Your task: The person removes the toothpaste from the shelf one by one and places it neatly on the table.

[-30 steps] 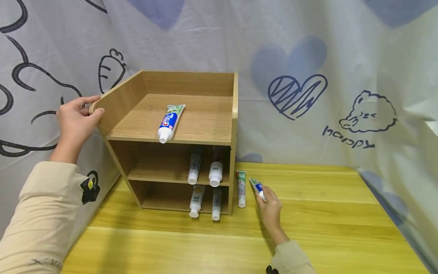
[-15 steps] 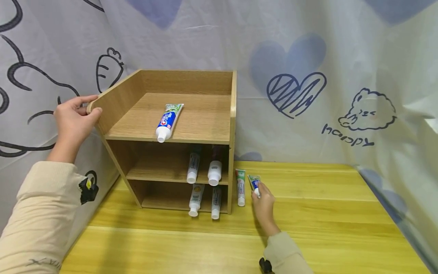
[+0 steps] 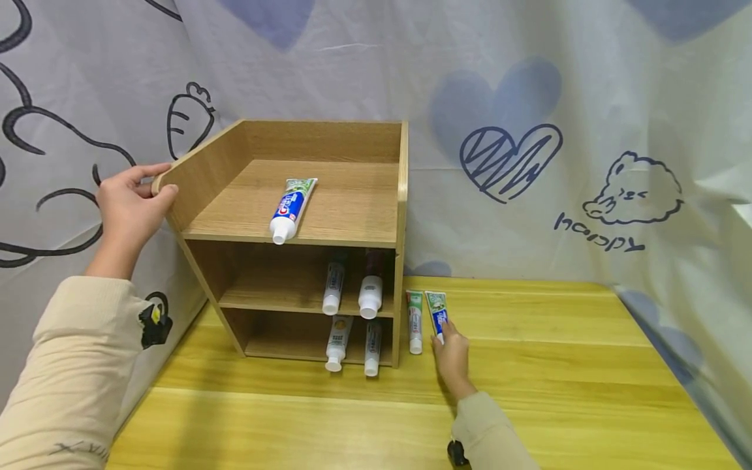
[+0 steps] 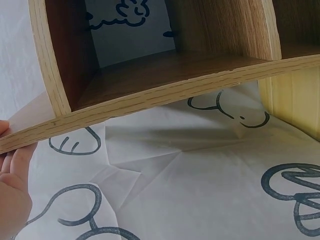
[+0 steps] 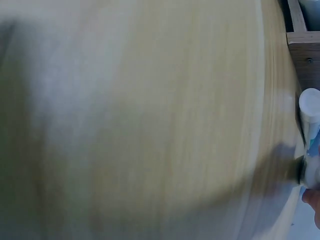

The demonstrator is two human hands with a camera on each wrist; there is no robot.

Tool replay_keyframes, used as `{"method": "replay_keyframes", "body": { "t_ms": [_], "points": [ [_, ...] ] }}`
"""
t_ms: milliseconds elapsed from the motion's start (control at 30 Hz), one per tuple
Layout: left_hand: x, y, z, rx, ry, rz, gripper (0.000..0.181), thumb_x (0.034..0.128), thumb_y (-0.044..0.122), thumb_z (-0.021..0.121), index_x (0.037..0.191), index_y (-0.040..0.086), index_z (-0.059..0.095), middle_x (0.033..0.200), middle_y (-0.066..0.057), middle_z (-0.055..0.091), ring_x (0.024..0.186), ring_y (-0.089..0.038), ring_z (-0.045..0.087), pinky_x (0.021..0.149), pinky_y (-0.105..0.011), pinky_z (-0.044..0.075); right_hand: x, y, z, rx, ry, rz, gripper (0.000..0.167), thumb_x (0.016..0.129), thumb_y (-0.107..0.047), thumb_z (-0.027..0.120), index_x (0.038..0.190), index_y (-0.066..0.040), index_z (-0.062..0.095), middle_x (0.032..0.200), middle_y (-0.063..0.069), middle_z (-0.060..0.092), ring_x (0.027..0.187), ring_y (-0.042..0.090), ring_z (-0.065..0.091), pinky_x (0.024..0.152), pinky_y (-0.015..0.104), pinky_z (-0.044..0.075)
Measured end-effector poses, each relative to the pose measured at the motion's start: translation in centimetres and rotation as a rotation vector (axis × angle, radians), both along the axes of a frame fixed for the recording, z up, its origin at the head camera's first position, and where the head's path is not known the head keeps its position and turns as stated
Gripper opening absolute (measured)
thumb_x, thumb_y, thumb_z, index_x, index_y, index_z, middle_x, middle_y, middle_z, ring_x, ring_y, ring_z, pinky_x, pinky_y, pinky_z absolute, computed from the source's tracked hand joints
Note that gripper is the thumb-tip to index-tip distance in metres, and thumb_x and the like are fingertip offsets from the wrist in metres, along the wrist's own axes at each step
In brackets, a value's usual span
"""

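In the head view my left hand (image 3: pixel 132 202) grips the upper front edge of the left side panel of a wooden desktop shelf (image 3: pixel 323 240). In the left wrist view its fingers (image 4: pixel 20 162) lie round the board's edge. On the table right of the shelf, my right hand (image 3: pixel 454 356) holds the cap end of a blue and green toothpaste tube (image 3: pixel 437 310); the cap is hidden by the fingers. Beside it, apart, lies a green and white toothpaste tube (image 3: pixel 415 323). At the right wrist view's right edge, only a bit of that hand (image 5: pixel 312 202) shows.
A blue toothpaste tube (image 3: pixel 290 207) lies on the top shelf. Two tubes, one with a white cap (image 3: pixel 370 300), lie on the middle level, and two more, including a white tube (image 3: pixel 337 343), on the bottom. A printed cloth (image 3: pixel 505 163) hangs behind the yellow wooden table (image 3: pixel 558 365).
My right hand has moved slightly left, and the tube in it has turned straighter, now nearly parallel to the green and white tube. The left hand keeps its place on the shelf.
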State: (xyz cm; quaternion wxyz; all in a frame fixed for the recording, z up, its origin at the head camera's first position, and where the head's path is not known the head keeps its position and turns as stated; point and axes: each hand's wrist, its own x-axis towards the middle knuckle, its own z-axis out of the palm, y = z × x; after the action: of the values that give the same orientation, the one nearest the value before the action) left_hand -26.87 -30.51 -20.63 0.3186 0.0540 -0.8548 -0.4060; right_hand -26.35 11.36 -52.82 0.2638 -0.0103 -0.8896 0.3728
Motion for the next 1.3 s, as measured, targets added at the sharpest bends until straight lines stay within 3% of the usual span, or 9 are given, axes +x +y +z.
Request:
{"method": "replay_keyframes", "body": {
  "t_ms": [233, 600, 733, 1167, 1300],
  "points": [
    [0.0, -0.1, 0.0, 0.005, -0.020, 0.010, 0.040, 0.0845, 0.014, 0.056, 0.123, 0.004, 0.060, 0.047, 0.041, 0.038, 0.049, 0.021, 0.046, 0.044, -0.007, 0.037, 0.1, -0.2, -0.5, 0.007, -0.052, 0.027, 0.037, 0.074, 0.006, 0.069, 0.107, 0.018, 0.058, 0.109, 0.035, 0.058, 0.094, 0.046, 0.062, 0.079, 0.047, 0.053],
    [-0.2, 0.0, 0.0, 0.018, 0.035, -0.020, 0.038, 0.0835, 0.011, 0.056, 0.119, 0.000, 0.061, 0.050, 0.042, 0.041, 0.051, 0.023, 0.048, 0.047, -0.003, 0.038, -0.1, -0.2, -0.5, 0.024, -0.030, 0.015, 0.032, 0.073, 0.005, 0.069, 0.102, 0.017, 0.062, 0.106, 0.035, 0.060, 0.092, 0.046, 0.062, 0.079, 0.047, 0.053],
    [-0.2, 0.0, 0.0, 0.022, 0.038, -0.028, 0.038, 0.0833, 0.010, 0.056, 0.119, -0.001, 0.061, 0.050, 0.042, 0.042, 0.052, 0.023, 0.048, 0.046, -0.003, 0.038, 0.0, 0.0, -0.2, -0.016, 0.007, 0.014, 0.025, 0.072, 0.006, 0.068, 0.095, 0.016, 0.064, 0.096, 0.031, 0.064, 0.084, 0.042, 0.064, 0.074, 0.046, 0.054],
    [-0.1, 0.0, 0.2, 0.022, 0.021, -0.020, 0.038, 0.0834, 0.011, 0.056, 0.120, -0.001, 0.060, 0.049, 0.042, 0.041, 0.050, 0.022, 0.047, 0.044, -0.004, 0.038, 0.7, 0.4, 3.4, -0.136, 0.207, 0.007, 0.022, 0.077, 0.003, 0.067, 0.096, 0.014, 0.065, 0.099, 0.031, 0.064, 0.095, 0.045, 0.062, 0.083, 0.047, 0.051],
    [-0.1, 0.0, 0.1, 0.017, 0.019, -0.020, 0.038, 0.0835, 0.011, 0.056, 0.120, -0.001, 0.060, 0.049, 0.042, 0.041, 0.050, 0.022, 0.047, 0.044, -0.004, 0.038, 1.1, 0.5, 4.6, -0.151, 0.218, 0.008, 0.024, 0.079, -0.001, 0.067, 0.099, 0.013, 0.065, 0.102, 0.030, 0.064, 0.099, 0.044, 0.061, 0.086, 0.048, 0.050]
  ]
}}
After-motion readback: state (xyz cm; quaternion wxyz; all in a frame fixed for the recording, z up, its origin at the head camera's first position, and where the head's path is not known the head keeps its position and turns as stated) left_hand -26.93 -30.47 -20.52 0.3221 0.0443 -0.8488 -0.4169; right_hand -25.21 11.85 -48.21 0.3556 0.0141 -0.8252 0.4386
